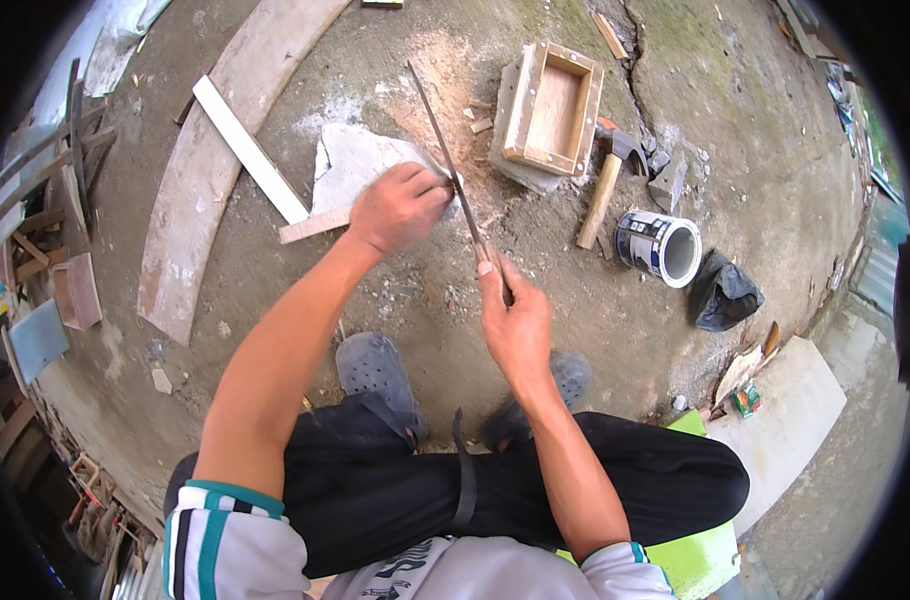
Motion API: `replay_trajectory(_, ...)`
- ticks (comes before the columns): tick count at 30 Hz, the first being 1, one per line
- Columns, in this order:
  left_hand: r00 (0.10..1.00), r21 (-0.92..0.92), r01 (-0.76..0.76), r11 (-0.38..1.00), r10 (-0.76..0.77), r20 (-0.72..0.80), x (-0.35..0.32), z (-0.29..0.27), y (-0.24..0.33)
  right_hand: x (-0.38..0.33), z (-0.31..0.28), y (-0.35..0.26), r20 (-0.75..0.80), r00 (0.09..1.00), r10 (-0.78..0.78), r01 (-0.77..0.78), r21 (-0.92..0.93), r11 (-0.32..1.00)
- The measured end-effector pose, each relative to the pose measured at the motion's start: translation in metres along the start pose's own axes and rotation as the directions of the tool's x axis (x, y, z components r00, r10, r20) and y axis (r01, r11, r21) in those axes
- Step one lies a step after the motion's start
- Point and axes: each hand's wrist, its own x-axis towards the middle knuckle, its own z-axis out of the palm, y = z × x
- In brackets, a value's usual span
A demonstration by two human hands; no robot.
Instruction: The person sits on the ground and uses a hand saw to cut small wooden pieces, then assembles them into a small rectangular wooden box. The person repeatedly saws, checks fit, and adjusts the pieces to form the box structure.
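My right hand [518, 318] is wrapped round the wooden handle of a handsaw. The handsaw [437, 125] shows nearly edge-on, its long dark blade pointing away and slightly left. Beside the blade, my left hand [402, 208] is closed over a wooden strip [313, 226] and slightly blurred by motion. The strip's left end sticks out past my wrist; its other end is hidden under my fingers. A pale broken slab [350, 165] lies under and beyond that hand. Whether the blade touches the strip, I cannot tell.
Right of the blade stands a wooden box frame [555, 108]. Near it lie a hammer [603, 198], a paint can [665, 247] and a crumpled black bag [723, 292]. A white strip [250, 150] leans across a long board [200, 190] at left. Sawdust [445, 75] covers the ground ahead.
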Motion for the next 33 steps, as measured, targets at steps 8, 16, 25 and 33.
replay_trajectory(8,0.985,-0.047,0.171,0.984,-0.171,-0.007,0.004,-0.002,0.003,0.009,-0.006,-0.002,0.058,0.997,0.055,-0.055,-0.013,0.998)
replay_trajectory(16,0.969,-0.111,0.24,0.964,-0.245,-0.03,0.012,0.0,-0.003,0.018,-0.005,0.003,0.006,1.0,-0.014,0.014,0.059,0.998)
replay_trajectory(25,0.984,-0.066,0.122,0.99,-0.111,0.142,0.022,-0.006,-0.007,0.021,-0.014,-0.011,0.054,0.995,0.08,-0.086,0.117,0.989)
replay_trajectory(33,0.978,-0.036,0.117,0.992,-0.109,0.177,0.019,-0.004,-0.009,0.021,-0.015,-0.01,0.094,0.993,0.067,-0.08,0.146,0.986)
